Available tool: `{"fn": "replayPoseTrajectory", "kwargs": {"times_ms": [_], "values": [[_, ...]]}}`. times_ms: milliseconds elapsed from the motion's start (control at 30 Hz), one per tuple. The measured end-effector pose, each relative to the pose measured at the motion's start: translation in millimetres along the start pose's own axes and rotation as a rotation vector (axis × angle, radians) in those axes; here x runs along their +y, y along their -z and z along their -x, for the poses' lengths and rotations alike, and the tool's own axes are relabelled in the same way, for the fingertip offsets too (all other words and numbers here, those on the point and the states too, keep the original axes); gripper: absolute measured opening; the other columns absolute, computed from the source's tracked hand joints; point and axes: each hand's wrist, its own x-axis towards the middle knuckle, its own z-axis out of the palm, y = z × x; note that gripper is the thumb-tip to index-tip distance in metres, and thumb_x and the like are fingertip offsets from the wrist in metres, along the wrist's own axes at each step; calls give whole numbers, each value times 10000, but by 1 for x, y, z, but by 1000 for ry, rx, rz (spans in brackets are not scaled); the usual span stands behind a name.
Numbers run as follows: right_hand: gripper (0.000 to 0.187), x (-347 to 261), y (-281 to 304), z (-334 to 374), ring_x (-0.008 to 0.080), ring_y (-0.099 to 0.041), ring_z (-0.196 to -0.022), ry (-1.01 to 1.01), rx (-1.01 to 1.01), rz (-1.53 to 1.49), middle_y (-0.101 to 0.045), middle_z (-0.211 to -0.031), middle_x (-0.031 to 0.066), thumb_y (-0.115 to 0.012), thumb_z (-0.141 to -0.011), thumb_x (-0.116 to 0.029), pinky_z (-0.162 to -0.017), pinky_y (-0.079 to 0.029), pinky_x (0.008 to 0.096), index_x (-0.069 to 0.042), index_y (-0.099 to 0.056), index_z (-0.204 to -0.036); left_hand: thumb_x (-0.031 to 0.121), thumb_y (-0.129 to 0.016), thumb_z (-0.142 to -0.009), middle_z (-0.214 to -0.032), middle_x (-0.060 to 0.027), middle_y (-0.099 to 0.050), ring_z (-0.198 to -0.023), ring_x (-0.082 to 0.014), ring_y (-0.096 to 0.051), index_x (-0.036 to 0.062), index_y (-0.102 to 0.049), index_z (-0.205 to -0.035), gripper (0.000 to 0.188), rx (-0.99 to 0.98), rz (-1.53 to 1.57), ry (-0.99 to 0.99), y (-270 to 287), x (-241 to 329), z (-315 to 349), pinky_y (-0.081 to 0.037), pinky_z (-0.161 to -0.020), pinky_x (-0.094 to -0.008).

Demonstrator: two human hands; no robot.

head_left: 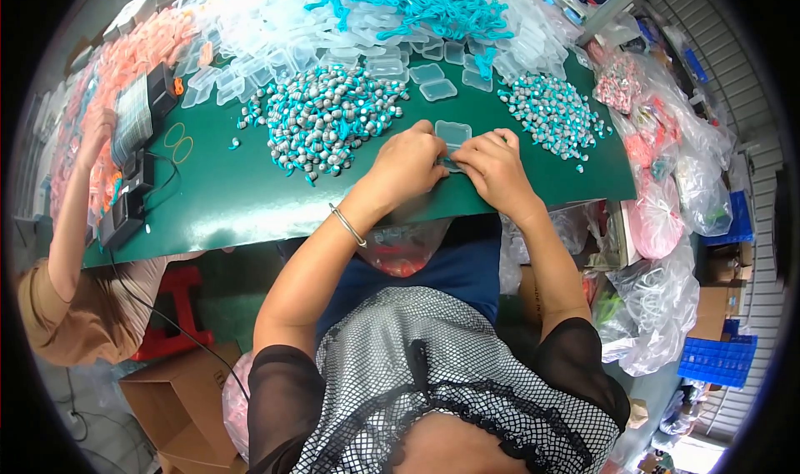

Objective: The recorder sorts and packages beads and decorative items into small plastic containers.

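Note:
Near the table's front edge, a small clear plastic case [453, 132] lies with its lid tipped open away from me. My left hand [407, 164] closes its fingers on the left side of the case. From the other side, my right hand [495, 169] pinches at the case's near half, its thumb and fingertips together. Something teal shows between the fingertips, mostly hidden by them. To the left of my left hand is a big heap of small grey-and-teal plugs [333, 117]; a smaller heap of grey-and-teal pieces [552, 112] lies beyond my right hand.
Teal cords [425, 3] are piled at the back over many clear cases [275, 37]. Orange pieces [154, 41] cover the far left. A co-worker's hand [98, 128] is beside a dark device [129, 203]. Plastic bags [696, 174] crowd the right; a cardboard box [187, 403] stands below left.

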Motion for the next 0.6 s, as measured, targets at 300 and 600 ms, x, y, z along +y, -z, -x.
{"fn": "replayPoseTrajectory", "kwargs": {"times_ms": [300,600], "values": [[139,5,13,-8,233,-607,-886,61,-130,-123,-637,-870,41,-690,-755,-4,-918,-388,384,-84,-666,-866,187,-783,-749,-938,-132,-617,-874,-338,-645,64,-730,-956,247,-6,-45,37,-3,6,-1,-519,-770,-445],[101,58,6,-32,301,-641,-855,-210,169,-167,-681,-877,103,-616,-811,-17,-753,-486,394,-50,-673,-887,176,-776,-751,-915,-129,-610,-855,-333,-649,56,-710,-964,253,31,-48,37,-3,8,3,-520,-758,-447]]}}
